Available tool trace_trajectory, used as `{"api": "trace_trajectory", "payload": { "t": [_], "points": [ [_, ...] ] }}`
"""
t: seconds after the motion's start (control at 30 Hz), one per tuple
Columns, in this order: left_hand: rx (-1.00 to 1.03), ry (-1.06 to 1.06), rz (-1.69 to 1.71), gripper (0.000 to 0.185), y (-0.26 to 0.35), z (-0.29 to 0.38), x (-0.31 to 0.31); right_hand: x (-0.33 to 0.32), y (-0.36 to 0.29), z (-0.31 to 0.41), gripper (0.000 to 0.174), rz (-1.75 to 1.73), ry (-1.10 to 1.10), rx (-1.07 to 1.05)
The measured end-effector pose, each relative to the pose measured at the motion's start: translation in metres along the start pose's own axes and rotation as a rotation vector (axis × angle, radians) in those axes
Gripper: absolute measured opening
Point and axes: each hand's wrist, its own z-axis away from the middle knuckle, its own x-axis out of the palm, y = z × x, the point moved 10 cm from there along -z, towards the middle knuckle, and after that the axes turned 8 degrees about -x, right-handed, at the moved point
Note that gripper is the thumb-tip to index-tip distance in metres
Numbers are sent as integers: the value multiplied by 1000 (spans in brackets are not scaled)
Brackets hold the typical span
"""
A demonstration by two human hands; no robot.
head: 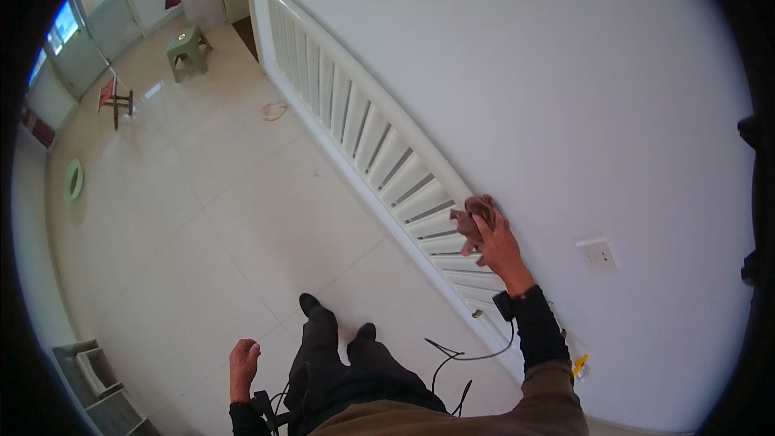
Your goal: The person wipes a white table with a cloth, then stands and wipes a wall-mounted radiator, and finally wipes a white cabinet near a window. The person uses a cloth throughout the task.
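My right hand point(501, 248) presses a bunched brown cloth point(469, 224) onto the top rail of a white wall radiator point(387, 106). The fingers are spread over the cloth, and some of it hangs down over the radiator's front. Below the wrist the radiator's vertical columns are partly hidden by my forearm. My left hand point(244, 358) hangs at my side above the tiled floor, its fingers loosely curled, with nothing visible in them.
A white wall socket point(598, 253) is right of my right hand. Black cables point(472, 356) hang from my sleeve. A yellow-handled valve point(580, 366) sits by my elbow. Farther off stand a green plastic stool point(189, 51), a folding stool point(115, 97) and a green ring-shaped object point(74, 180).
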Motion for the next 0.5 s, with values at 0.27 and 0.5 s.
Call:
{"api": "trace_trajectory", "payload": {
  "t": [0.27, 0.5],
  "points": [
    [49, -16, -66, 26, 23, -49, -41, -11, -28, -97, 83, -56, 87, 36],
    [89, 17, -1, 24, 54, -85, -69, -24, -24, -33, 79, -140, 50, 149]
  ]
}}
